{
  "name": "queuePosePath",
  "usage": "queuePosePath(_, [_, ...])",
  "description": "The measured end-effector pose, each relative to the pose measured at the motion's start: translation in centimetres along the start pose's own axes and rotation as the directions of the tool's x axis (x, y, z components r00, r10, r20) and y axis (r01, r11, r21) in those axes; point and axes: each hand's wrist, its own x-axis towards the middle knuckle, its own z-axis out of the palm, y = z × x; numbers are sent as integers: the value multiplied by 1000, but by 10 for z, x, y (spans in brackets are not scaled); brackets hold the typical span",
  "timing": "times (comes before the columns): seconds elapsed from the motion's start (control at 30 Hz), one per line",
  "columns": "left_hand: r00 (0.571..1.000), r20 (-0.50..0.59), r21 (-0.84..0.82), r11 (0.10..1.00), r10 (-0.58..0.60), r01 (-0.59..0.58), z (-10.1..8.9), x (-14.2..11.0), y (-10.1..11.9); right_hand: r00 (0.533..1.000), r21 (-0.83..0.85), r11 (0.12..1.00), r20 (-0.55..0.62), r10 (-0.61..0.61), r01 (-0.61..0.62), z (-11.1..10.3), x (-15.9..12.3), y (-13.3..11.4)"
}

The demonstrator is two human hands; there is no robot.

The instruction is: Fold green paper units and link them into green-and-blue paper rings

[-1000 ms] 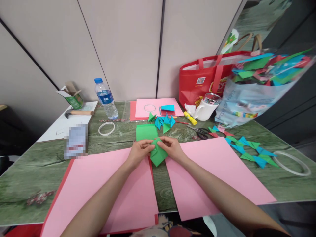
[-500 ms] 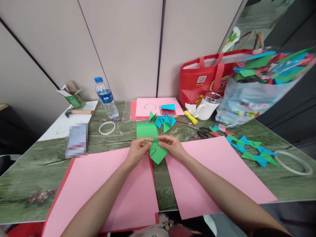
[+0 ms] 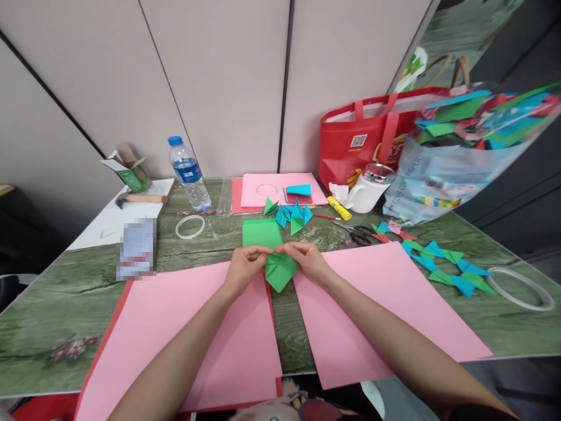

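A partly folded piece of green paper [image 3: 280, 273] with a pointed lower end and visible creases is held between both hands. My left hand [image 3: 246, 266] pinches its upper left edge. From the other side, my right hand [image 3: 305, 258] is closed on the upper right edge, its fingertips near those of the left. Just behind my hands lies a stack of green paper [image 3: 258, 232]. Folded blue and green paper pieces [image 3: 294, 215] sit a little farther back. The top edge of the held paper is partly hidden by my fingers.
Large pink sheets lie left [image 3: 197, 327] and right [image 3: 385, 310] under my forearms. Around them are a water bottle [image 3: 189, 178], hammer [image 3: 142, 199], tape ring [image 3: 190, 227], scissors [image 3: 360, 235], glue stick [image 3: 339, 208], white mug [image 3: 368, 190], red bag [image 3: 350, 146] and linked paper pieces [image 3: 447, 266].
My right fingers and thumb have shifted slightly left along the green paper's upper edge, closer to my left fingertips. My left hand has barely moved.
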Motion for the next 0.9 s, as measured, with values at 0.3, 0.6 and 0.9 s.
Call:
queuePosePath(0.3, [996,85,50,999,16,-21,1,-1,-5,989,156,977,36,143,-147,1,1,5])
queuePosePath(0.6, [998,-6,112,992,55,-53,2,1,-12,996,109,990,28,87,-89,1,0,6])
queuePosePath(0.9, [998,63,-22,1000,-18,19,3,0,-3,987,143,981,-73,145,-133,2,1,5])
